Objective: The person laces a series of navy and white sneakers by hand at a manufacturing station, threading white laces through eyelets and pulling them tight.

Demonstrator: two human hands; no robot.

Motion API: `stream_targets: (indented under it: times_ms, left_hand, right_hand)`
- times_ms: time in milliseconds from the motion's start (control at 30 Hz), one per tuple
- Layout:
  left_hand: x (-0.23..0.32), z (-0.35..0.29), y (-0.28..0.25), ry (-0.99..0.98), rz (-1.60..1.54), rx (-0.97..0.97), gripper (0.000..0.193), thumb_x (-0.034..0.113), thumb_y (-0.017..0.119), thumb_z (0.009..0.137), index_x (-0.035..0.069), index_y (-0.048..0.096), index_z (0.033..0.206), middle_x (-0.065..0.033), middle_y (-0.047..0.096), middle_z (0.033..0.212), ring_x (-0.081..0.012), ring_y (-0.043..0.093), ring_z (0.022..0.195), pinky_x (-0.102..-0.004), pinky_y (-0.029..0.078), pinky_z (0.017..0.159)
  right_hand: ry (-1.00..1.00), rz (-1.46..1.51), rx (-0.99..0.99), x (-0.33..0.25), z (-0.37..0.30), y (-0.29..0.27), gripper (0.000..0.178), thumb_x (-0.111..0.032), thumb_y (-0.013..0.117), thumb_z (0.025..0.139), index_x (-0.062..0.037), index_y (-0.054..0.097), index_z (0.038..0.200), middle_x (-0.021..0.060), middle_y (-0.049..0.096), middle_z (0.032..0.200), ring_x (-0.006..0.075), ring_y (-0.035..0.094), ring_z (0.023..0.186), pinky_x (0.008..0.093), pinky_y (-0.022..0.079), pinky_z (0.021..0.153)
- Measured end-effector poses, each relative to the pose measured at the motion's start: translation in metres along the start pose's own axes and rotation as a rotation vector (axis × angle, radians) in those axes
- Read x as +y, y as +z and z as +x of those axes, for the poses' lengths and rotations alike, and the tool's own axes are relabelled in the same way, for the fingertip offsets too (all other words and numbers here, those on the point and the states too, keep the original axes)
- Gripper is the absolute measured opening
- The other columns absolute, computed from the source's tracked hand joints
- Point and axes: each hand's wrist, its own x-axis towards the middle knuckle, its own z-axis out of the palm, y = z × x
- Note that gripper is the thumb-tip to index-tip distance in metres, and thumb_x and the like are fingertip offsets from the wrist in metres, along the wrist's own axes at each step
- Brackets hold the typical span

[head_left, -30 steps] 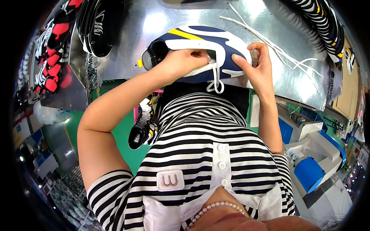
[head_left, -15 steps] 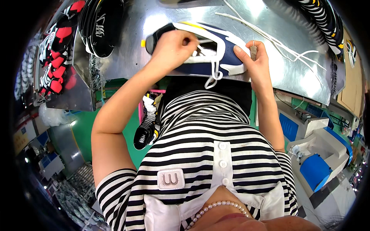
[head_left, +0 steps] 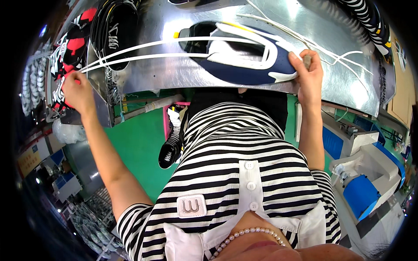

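A navy, white and yellow shoe upper lies on its side on the metal table in front of me, its toe to the right. Two taut strands of white shoelace run from its opening to the far left. My left hand is closed on their ends, beyond the table's left part. At the toe, my right hand presses its thumb on the upper. The curled fingers of that hand hold a small tool with a brown wrapped handle; its tip cannot be made out.
Loose white laces lie right of the upper on the metal table. Stacked black uppers and red, black and white ones stand left. Striped uppers line the far right. A blue-and-grey machine stands lower right.
My left hand has swung from the shoe opening out to the far left, drawing the shoelace out in two long strands. The upper and my right hand have shifted slightly right.
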Motion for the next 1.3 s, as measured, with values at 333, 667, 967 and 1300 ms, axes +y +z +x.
stream_targets:
  times_ms: [333,667,967,1300]
  left_hand:
    - [0.291,-0.003,-0.063,0.354,-1.440,-0.398,0.006,0.001,0.066,0.083,0.000,0.064,0.089,-0.0135,0.062,0.122,-0.0189,0.059,0.099,-0.0275,0.047,0.072]
    - [0.319,-0.010,-0.044,0.269,-1.368,-0.427,0.011,0.006,0.068,0.085,0.003,0.067,0.095,-0.0071,0.067,0.101,-0.0183,0.059,0.083,-0.0279,0.044,0.068]
    - [0.299,-0.011,-0.003,-0.542,-1.609,-1.712,0.051,0.045,0.059,0.095,0.001,0.061,0.119,-0.0093,0.066,0.107,-0.0166,0.061,0.098,-0.0282,0.045,0.092]
    - [0.326,-0.035,-0.006,-0.416,-1.466,-1.143,0.024,0.023,0.070,0.088,0.001,0.069,0.096,-0.0041,0.070,0.082,-0.0088,0.062,0.070,-0.0233,0.048,0.064]
  right_hand:
    - [-0.470,-0.834,0.044,-0.002,0.009,-0.001,0.021,-0.020,0.065,0.092,-0.0014,0.058,0.091,0.0076,0.058,0.086,0.0169,0.054,0.075,0.0300,0.045,0.068]
    - [0.014,-0.010,-0.300,-0.010,-0.008,0.046,0.016,-0.014,0.070,0.088,0.0002,0.067,0.094,-0.0001,0.061,0.080,0.0034,0.048,0.064,0.0184,0.037,0.056]
    - [0.047,-0.273,-0.151,0.008,0.005,0.061,0.034,-0.008,0.070,0.086,0.0007,0.059,0.117,0.0055,0.068,0.079,0.0020,0.047,0.054,0.0169,0.035,0.047]
    - [-0.111,-0.580,-0.201,0.003,0.004,0.062,0.041,-0.016,0.074,0.081,-0.0008,0.055,0.114,0.0168,0.070,0.088,0.0268,0.069,0.077,0.0349,0.052,0.071]
